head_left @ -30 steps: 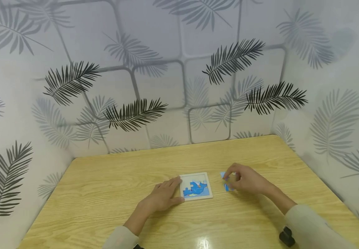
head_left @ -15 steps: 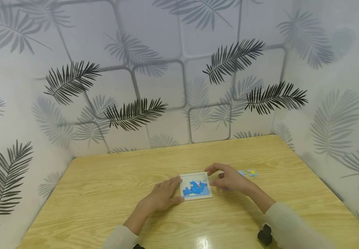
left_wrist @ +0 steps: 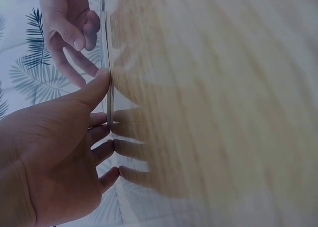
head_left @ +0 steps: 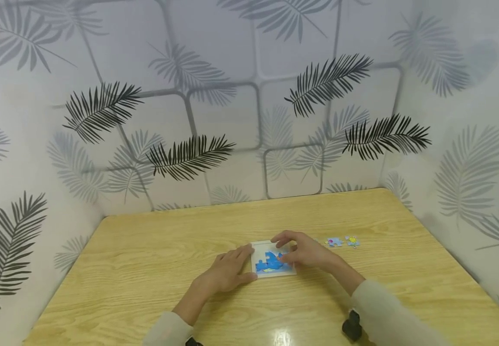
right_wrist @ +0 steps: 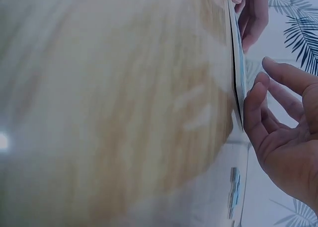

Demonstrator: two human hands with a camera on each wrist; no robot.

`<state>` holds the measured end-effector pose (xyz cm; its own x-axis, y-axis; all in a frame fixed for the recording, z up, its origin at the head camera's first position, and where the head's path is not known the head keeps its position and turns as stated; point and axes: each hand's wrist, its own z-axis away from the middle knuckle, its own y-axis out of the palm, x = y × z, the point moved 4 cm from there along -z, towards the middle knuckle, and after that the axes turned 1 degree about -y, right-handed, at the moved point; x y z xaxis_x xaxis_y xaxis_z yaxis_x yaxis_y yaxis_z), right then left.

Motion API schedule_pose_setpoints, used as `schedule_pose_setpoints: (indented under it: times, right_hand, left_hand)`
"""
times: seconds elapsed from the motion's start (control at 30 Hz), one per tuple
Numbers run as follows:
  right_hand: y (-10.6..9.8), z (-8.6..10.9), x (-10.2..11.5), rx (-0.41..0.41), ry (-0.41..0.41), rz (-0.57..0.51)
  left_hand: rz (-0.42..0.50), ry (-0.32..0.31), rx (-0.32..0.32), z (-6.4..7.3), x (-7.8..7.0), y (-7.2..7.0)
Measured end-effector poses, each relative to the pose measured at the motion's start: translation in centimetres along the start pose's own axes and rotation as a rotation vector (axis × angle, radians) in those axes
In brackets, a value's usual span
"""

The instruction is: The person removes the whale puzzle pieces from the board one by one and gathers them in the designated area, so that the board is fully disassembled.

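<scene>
A small white-framed picture puzzle (head_left: 268,260) lies on the wooden table, its blue picture filling mostly the lower part. My left hand (head_left: 225,272) rests at its left edge, fingers fairly straight and the thumb touching the lower left corner. From the right, my right hand (head_left: 307,251) reaches over the puzzle, thumb and index finger apart, hiding its right part. No loose piece shows between its fingers. In the right wrist view, the right hand (right_wrist: 285,125) has loosely bent fingers touching or close to the frame (right_wrist: 237,63). The left hand (left_wrist: 59,142) steadies the frame's edge in the left wrist view.
To the right lie loose puzzle pieces: a light blue one (head_left: 334,241) and one with a yellow sun shape (head_left: 353,241). Part of another shows beside the right hand. The wooden table (head_left: 180,230) meets a leaf-patterned wall (head_left: 232,173) behind.
My right hand has moved left from the loose pieces onto the right part of the puzzle. That uncovered the pieces on the right. The left hand has stayed in place.
</scene>
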<state>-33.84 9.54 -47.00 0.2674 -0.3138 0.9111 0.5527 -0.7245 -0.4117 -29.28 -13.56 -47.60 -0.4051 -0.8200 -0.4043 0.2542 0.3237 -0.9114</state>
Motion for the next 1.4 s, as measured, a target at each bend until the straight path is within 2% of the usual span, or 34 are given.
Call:
schedule_pose_setpoints:
  times: [0.17, 0.3, 0.5, 0.73, 0.87, 1.13, 1.4]
  right_hand:
    - [0.5, -0.3, 0.7, 0.011, -0.011, 0.043]
    - [0.8, -0.5, 0.9, -0.015, -0.011, 0.115]
    - [1.5, -0.7, 1.4, -0.047, -0.021, 0.18]
    - [2.1, -1.0, 1.0, -0.081, 0.012, 0.247]
    - [2.3, -1.3, 0.8, -0.073, 0.024, 0.278]
    - [2.2, -1.2, 0.8, -0.057, -0.012, 0.312]
    - [2.2, -1.3, 1.2, 0.008, -0.032, 0.291]
  left_hand:
    - [-0.018, 0.0, -0.006, -0.5, 0.5, 0.6]
    - [-0.023, -0.006, 0.004, -0.7, 0.6, 0.9]
    - [-0.019, -0.009, 0.006, -0.6, 0.7, 1.0]
    - [-0.013, 0.002, 0.004, -0.3, 0.6, 0.9]
    - [-0.016, 0.009, 0.002, -0.4, 0.7, 1.0]
    - [-0.018, 0.016, -0.004, -0.4, 0.6, 0.9]
    - [-0.027, 0.007, 0.003, -0.1, 0.1, 0.3]
